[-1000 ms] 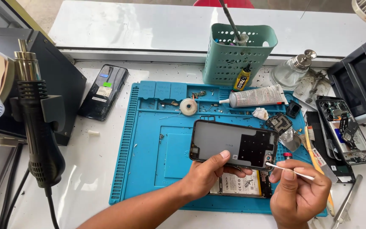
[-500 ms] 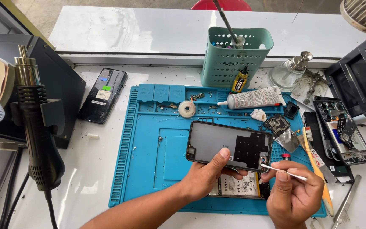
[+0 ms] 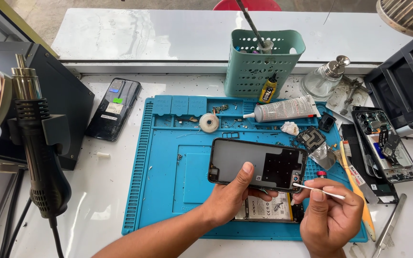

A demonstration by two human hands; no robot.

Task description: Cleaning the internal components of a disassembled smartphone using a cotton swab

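Observation:
My left hand holds a dark phone back cover by its lower edge, inner side up, thumb resting on it. It hovers over the blue work mat. My right hand pinches a white cotton swab, its tip touching the cover's lower right corner by the camera opening. Under the cover lies an opened phone body with a white battery label showing.
A hot air gun stands at the left. A black phone lies beside the mat. A teal basket, glue tube, tape roll, glass bottle and another opened phone crowd the back and right.
The back cover and both hands have shifted slightly left and up in view. The swab tip stays at the cover's lower right corner.

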